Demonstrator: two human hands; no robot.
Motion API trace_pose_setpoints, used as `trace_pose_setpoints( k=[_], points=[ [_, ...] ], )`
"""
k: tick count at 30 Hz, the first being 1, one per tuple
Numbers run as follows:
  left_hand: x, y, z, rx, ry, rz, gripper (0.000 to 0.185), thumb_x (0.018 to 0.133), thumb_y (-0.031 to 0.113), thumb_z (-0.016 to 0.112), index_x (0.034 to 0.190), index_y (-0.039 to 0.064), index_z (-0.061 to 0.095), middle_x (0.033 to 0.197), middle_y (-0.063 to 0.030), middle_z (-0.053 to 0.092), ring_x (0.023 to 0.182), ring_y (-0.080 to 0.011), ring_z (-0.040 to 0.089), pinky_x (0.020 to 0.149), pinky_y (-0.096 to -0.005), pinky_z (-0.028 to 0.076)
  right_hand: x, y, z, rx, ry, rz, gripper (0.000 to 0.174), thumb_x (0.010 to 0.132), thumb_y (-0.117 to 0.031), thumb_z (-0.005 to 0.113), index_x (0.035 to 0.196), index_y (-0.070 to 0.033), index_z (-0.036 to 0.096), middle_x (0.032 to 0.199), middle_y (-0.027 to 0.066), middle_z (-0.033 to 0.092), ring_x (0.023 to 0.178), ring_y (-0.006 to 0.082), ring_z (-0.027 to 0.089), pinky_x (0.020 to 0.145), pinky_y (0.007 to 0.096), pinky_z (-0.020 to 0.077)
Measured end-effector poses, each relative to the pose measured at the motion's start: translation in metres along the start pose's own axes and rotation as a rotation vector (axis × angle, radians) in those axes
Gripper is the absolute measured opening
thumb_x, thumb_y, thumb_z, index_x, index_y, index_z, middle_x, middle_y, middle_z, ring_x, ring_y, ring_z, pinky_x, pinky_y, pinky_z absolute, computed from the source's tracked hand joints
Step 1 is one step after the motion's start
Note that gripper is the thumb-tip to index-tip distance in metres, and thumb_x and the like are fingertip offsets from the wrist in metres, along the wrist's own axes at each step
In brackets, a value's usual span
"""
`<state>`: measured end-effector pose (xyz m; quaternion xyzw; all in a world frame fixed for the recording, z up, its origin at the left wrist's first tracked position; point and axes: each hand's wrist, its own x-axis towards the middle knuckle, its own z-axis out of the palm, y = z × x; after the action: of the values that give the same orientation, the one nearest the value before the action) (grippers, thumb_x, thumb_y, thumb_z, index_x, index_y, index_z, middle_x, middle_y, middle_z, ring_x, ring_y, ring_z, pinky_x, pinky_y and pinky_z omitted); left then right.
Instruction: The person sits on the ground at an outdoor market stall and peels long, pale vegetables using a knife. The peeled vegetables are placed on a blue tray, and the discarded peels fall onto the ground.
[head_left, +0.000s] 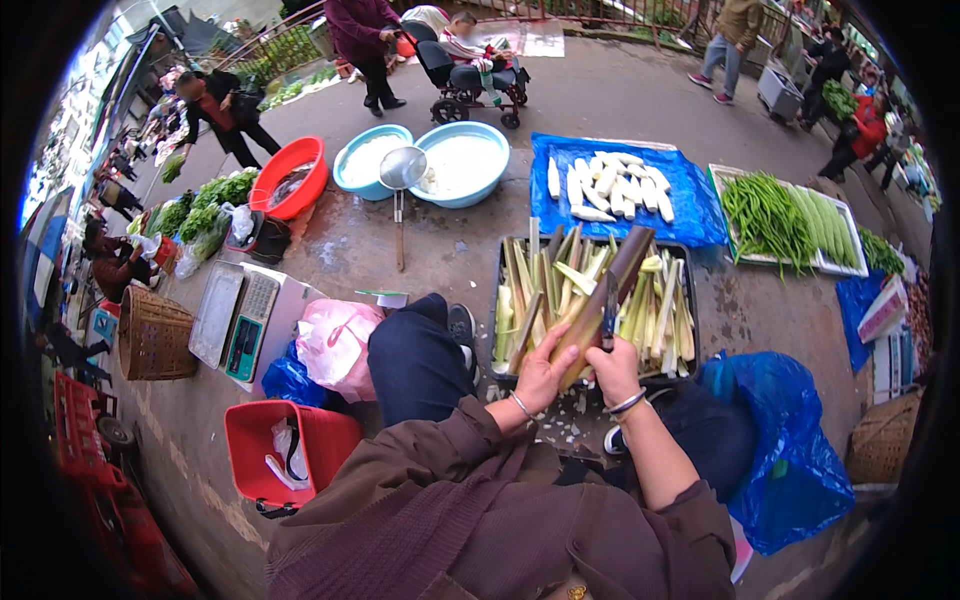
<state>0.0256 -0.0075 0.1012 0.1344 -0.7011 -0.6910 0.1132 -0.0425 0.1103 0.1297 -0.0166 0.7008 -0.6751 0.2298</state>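
My left hand (543, 369) grips the lower end of a long purplish-brown bamboo shoot (600, 300), which slants up to the right. In my right hand (615, 369) is a knife (610, 304), its dark blade pointing up along the shoot's right side. Both hands are over the near part of a black tray (496, 315) filled with strips of shoot husk (664, 319). Pale scraps (566, 427) litter the ground below. Beyond the tray, peeled white shoots (616, 184) lie on a blue plastic sheet (547, 217).
Two blue basins (469, 196) with white contents stand ahead, a long-handled ladle (400, 217) against them. At left are a scale (251, 315), a pink bag (341, 345) and a red bucket (330, 442). Green beans (765, 214) and a blue bag (795, 450) are at right. Passers-by walk beyond.
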Motion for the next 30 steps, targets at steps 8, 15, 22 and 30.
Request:
trace_pose_setpoints(
  k=[8, 15, 22, 30],
  points=[
    [0.004, -0.003, 0.004, -0.235, -0.019, -0.175, 0.045, 0.089, 0.029, 0.056, 0.126, 0.004, 0.047, 0.093, -0.0059, 0.061, 0.071, -0.0091, 0.056, 0.056, -0.0209, 0.045, 0.003, 0.015, -0.002, 0.057, 0.069, -0.049, 0.007, 0.073, -0.004, 0.057, 0.067, 0.001, 0.056, 0.057, 0.0026, 0.056, 0.045, 0.0092, 0.052, 0.041, 0.0242, 0.0426],
    [0.003, 0.007, 0.004, -0.329, -0.007, -0.431, 0.043, 0.090, 0.035, 0.052, 0.121, 0.006, 0.050, 0.072, 0.0005, 0.058, 0.044, -0.0038, 0.046, 0.031, -0.0170, 0.030, 0.016, 0.034, 0.002, 0.124, 0.125, -0.038, 0.004, 0.071, -0.002, 0.057, 0.068, 0.001, 0.057, 0.058, 0.0009, 0.056, 0.045, 0.0085, 0.050, 0.041, 0.0232, 0.0409],
    [0.002, -0.022, 0.000, -0.627, -0.116, -0.534, 0.030, 0.092, 0.032, 0.050, 0.105, 0.006, 0.055, 0.082, -0.0046, 0.061, 0.056, -0.0090, 0.055, 0.038, -0.0196, 0.040, 0.017, 0.046, 0.000, 0.179, 0.175, 0.031, 0.006, 0.071, -0.001, 0.057, 0.074, 0.001, 0.061, 0.063, 0.0026, 0.060, 0.046, 0.0081, 0.052, 0.041, 0.0221, 0.0412],
    [0.017, -0.057, 0.010, -0.606, -0.033, -0.617, 0.021, 0.090, 0.014, 0.050, 0.103, -0.001, 0.057, 0.081, -0.0053, 0.062, 0.065, -0.0149, 0.059, 0.057, -0.0264, 0.049, 0.027, 0.051, 0.002, 0.252, 0.102, 0.102, 0.011, 0.071, -0.002, 0.057, 0.081, 0.003, 0.059, 0.068, 0.0031, 0.060, 0.051, 0.0107, 0.054, 0.045, 0.0253, 0.0439]
  ],
)
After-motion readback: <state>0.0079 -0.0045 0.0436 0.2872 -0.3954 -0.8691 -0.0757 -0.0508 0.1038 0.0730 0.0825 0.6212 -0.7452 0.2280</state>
